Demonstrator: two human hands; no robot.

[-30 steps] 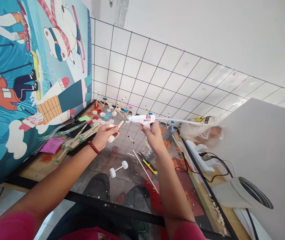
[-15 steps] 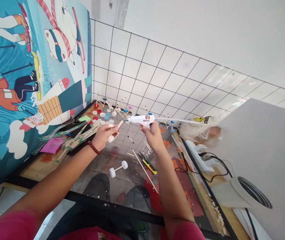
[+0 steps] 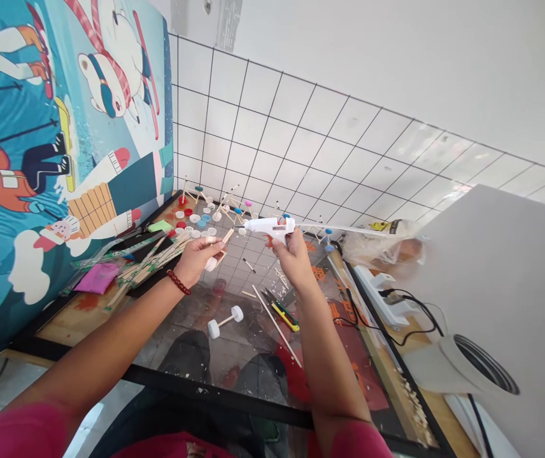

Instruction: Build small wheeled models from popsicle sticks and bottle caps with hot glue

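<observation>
My left hand (image 3: 199, 257) is closed on light wooden sticks (image 3: 227, 238), with a white bottle cap (image 3: 211, 264) just under its fingers. Wrapped round the handle of a white glue gun (image 3: 263, 225) is my right hand (image 3: 294, 259). The gun's dark nozzle points left and sits at the upper end of the sticks; whether they touch is hard to tell. A long pale glue stick (image 3: 339, 228) runs out of the gun's back. Below my hands, a wooden stick with a white cap at each end (image 3: 225, 322) lies on the glossy tabletop (image 3: 253, 343).
Yellow-handled snips (image 3: 284, 317) and a thin stick (image 3: 277, 326) lie near my right forearm. Coloured caps (image 3: 202, 222) and stick structures (image 3: 232, 202) stand along the back. A stick bundle (image 3: 151, 264) is left, a power strip (image 3: 383, 298) right. A wire grid (image 3: 282, 121) rises behind.
</observation>
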